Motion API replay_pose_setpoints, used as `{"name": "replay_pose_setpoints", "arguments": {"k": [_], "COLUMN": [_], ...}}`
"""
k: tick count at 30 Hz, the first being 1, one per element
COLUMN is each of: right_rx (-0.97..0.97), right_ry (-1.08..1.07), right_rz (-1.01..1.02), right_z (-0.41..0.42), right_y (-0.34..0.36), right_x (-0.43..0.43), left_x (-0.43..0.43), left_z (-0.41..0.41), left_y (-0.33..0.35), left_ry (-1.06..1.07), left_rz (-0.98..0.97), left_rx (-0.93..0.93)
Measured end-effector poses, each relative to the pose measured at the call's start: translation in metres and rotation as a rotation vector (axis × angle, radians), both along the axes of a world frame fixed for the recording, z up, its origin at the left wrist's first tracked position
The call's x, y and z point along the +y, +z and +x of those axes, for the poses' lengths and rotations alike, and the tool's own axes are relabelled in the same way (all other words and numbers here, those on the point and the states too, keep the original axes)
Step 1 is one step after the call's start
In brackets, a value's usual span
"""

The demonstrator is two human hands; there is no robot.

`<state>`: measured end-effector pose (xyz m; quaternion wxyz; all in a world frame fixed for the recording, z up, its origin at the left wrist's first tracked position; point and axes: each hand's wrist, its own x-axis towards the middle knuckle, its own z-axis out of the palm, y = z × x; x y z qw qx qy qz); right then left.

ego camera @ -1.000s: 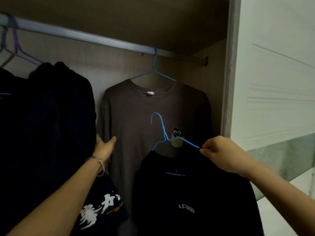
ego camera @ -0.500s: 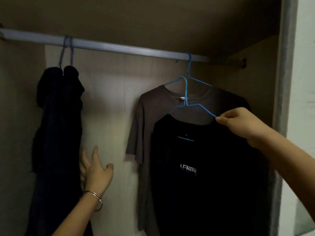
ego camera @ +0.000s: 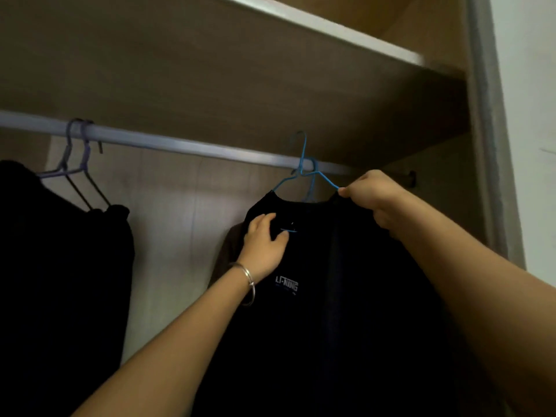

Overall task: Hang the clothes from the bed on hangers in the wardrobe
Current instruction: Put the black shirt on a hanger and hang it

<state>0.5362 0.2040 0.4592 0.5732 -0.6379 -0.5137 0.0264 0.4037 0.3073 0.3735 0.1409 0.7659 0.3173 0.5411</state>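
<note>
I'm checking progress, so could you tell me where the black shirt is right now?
In the head view it hangs right of centre on a blue hanger at the rail, with both hands on the black shirt.

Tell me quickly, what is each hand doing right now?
Left hand: closed on the chest of the black T-shirt, below the collar.
Right hand: fingers pinching the shoulder end of the blue wire hanger.
</note>
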Motion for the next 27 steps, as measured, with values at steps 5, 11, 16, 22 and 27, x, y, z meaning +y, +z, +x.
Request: {"name": "replay_pose_setpoints", "arguments": {"k": [5, 11, 16, 22, 27], "right_rx": [0.054, -0.005, -0.117, -0.513, -0.558], "right_ry": [0.048, 0.058, 0.184, -0.418, -0.425], "right_rz": [0.002, -0.101, -0.168, -0.252, -0.279], "right_z": [-0.006, -0.014, -0.005, 0.036, 0.038], "right_y": [0.018, -0.002, -0.003, 0.001, -0.014], "right_x": [0.035, 0.062, 0.054, 0.057, 0.059], "left_x": [0.023, 0.051, 0.059, 0.056, 0.058], "left_z": [0.028, 0.039, 0.053, 0.065, 0.068], "left_y": [0.038, 0.049, 0.063, 0.076, 0.074], "left_ry": [-0.122, -0.205, -0.333, -0.377, -0.227], "left_rz": [-0.145, -0.213, -0.299, -0.346, -0.211], "left_rx": [-0.012, -0.114, -0.293, -0.347, -0.274]}}
